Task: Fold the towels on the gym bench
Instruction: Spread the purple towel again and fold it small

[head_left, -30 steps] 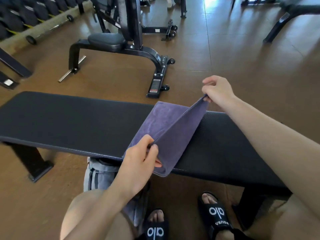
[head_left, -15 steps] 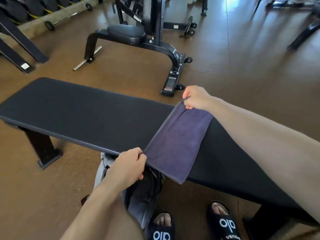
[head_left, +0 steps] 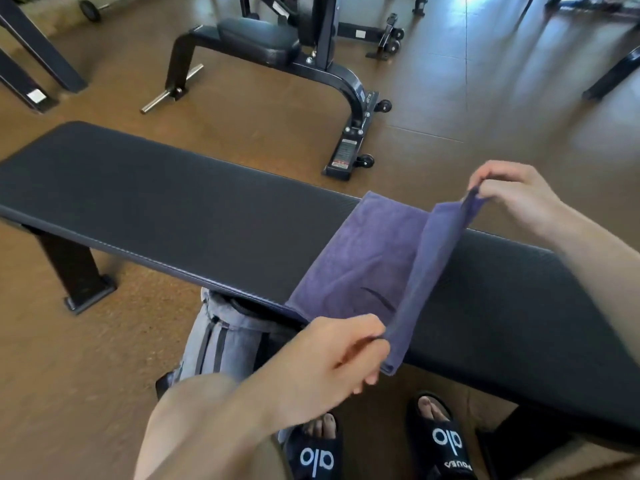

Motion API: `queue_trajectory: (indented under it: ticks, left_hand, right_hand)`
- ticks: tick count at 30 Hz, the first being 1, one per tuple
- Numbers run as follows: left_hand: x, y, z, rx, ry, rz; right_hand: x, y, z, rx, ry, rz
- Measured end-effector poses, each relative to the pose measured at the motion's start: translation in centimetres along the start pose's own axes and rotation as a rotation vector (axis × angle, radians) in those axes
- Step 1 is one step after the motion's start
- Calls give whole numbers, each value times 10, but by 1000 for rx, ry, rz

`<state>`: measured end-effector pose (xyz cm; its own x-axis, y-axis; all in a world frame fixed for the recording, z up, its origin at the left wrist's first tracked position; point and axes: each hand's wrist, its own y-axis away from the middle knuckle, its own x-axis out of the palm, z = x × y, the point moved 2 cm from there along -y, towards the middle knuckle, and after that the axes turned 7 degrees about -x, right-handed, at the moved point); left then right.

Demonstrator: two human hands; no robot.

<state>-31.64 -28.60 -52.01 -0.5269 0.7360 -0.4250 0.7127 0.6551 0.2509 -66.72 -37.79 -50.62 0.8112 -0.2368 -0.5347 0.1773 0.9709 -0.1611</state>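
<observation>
Purple towel (head_left: pixel 360 258): one item, laid across the black padded surface (head_left: pixel 173 209) of a flat gym bench, toward its right half; the near end overhangs the front edge. The left part lies flat on the pad. The right part is lifted as a raised flap, held taut along its edge between two hands.

Grey bag (head_left: pixel 221 337): on the floor under the surface, left of centre, partly hidden by the pad edge; dark stripes are visible on it.

Left hand (head_left: pixel 332 358): at the near edge of the surface, thumb and fingers pinching the towel's near corner, where the layers are gathered.

Right hand (head_left: pixel 512 192): at the far edge of the surface, fingertips pinched on the towel's far corner, lifted above the pad.

Black slides (head_left: pixel 440 441): worn on both feet, seen on the floor below the near edge.

Weight machine (head_left: pixel 325 64): on the brown floor behind the surface, well apart from it.

Step in hand, as judged: a lengthwise fold, with the raised flap yet to be laid. Whether it is being carried over the flat part or opened outward cannot be told.

Next move, as judged: both corners are to be carried together at equal height, set down with edges matched to the flat layer, and the crease pressed flat before release. Uneven travel of either hand is likely to skew the fold.
</observation>
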Motion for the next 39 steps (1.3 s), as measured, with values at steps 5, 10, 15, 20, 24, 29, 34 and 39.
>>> queue_trajectory:
  ticks: [5, 10, 15, 20, 24, 29, 34, 39]
  left_hand:
    - [21, -10, -16, 42, -99, -87]
    - [-9, -8, 5, -148, -24, -353]
    - [-35, -6, 40, -398, -62, -486]
    - [-45, -12, 56, -488, -189, -512]
    - [-50, -20, 62, -526, -267, -484]
    - [-51, -25, 66, -570, -272, -424]
    - [-54, -24, 66, -596, -227, -402]
    - [-52, -21, 60, -587, -207, -417]
  right_hand:
    - [-28, 19, -21, 24, -38, -83]
    - [-2, -8, -2, -12, -48, -58]
    - [58, -52, 8, -29, 86, 81]
    - [100, -73, -3, -37, 263, 132]
    - [112, -76, -14, 3, 296, 143]
    - [119, -79, -17, -2, 300, 137]
    - [126, -81, -18, -42, 281, 122]
    - [127, -80, -21, -56, 251, 118]
